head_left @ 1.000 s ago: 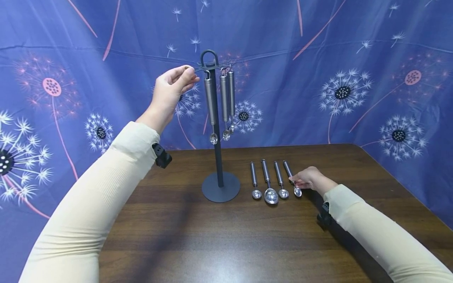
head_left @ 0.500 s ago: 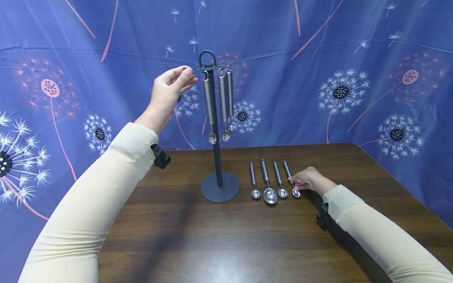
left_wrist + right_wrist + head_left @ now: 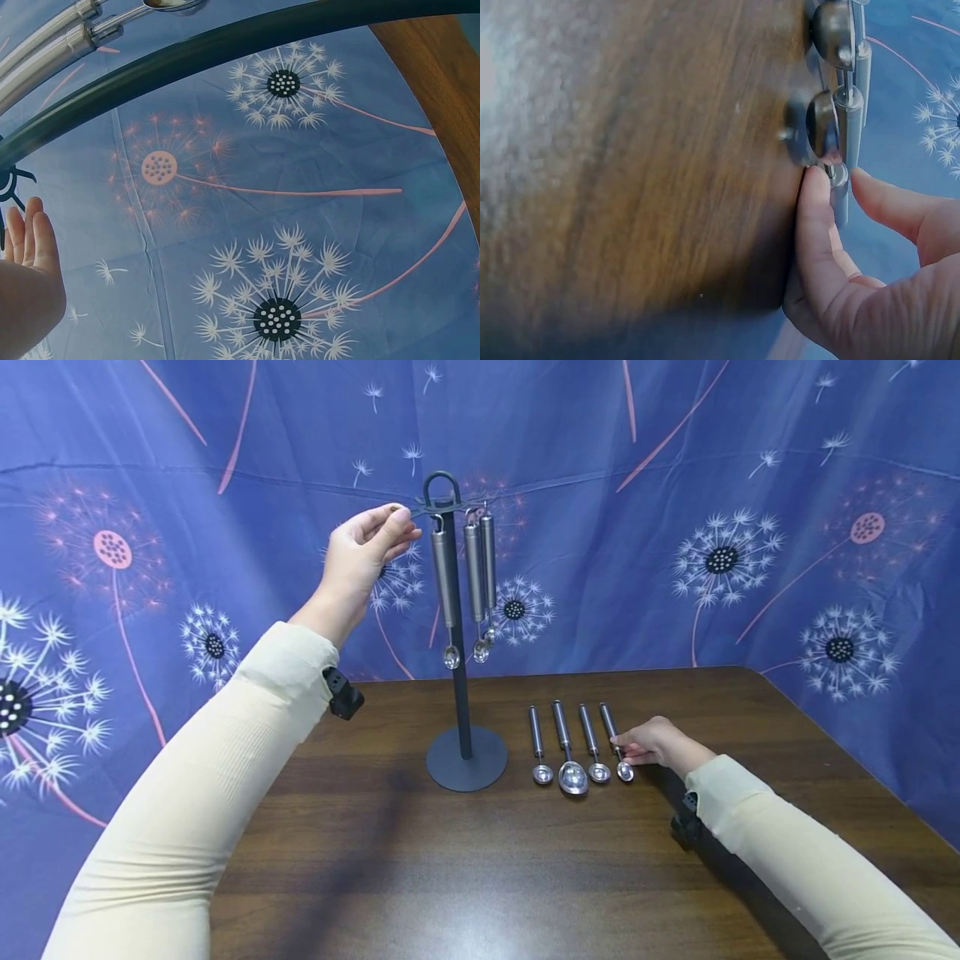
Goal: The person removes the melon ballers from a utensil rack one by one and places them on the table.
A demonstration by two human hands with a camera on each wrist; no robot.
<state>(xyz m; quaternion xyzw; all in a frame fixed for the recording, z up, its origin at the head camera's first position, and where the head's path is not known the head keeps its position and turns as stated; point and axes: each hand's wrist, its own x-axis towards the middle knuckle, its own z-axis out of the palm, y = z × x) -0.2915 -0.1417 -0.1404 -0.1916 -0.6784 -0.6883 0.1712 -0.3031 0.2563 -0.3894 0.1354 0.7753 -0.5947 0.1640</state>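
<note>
My left hand (image 3: 369, 547) is raised at the top of a black rotating-style utensil rack (image 3: 462, 706), its thumb and forefinger pinching one of the rack's hook arms. Three steel spoons with thick round handles hang there; the nearest hanging spoon (image 3: 444, 578) is just right of that hand. Down on the table, my right hand (image 3: 656, 742) pinches the rightmost of the lying steel spoons (image 3: 608, 720) around its neck. In the right wrist view, thumb (image 3: 892, 204) and forefinger stand on either side of that spoon, its small bowl (image 3: 823, 127) beyond the fingertips.
Left of the held spoon lie three more steel spoons, among them a larger-bowled spoon (image 3: 573, 777). The rack's round base (image 3: 467, 768) rests on the brown wooden table (image 3: 450, 860). A blue dandelion-print cloth (image 3: 600, 568) hangs behind.
The bowl of the spoon in my right hand has turned and shifted slightly left. My left hand stays at the rack's hook arm, and the hanging spoons keep their places.
</note>
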